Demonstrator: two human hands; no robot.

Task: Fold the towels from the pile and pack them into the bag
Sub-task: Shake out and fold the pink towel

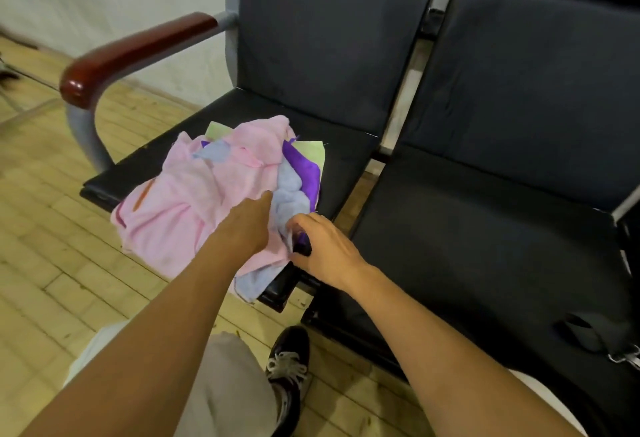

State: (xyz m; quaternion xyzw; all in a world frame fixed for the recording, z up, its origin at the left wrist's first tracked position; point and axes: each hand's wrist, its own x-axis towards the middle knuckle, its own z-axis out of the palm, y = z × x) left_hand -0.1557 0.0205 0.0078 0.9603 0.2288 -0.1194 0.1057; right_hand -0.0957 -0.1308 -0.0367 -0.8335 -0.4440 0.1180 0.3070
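Black seat (346,146), towel pile (214,187), both hands reaching

a dark padded seat (349,146) carries a loose pile of towels (214,191) at its front.

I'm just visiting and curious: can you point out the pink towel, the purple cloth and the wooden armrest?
pink towel (180,204): head view, on its broad middle, left of the hands.
purple cloth (304,170): head view, on the shiny fold at the pile's right edge.
wooden armrest (138,52): head view, on its top surface.
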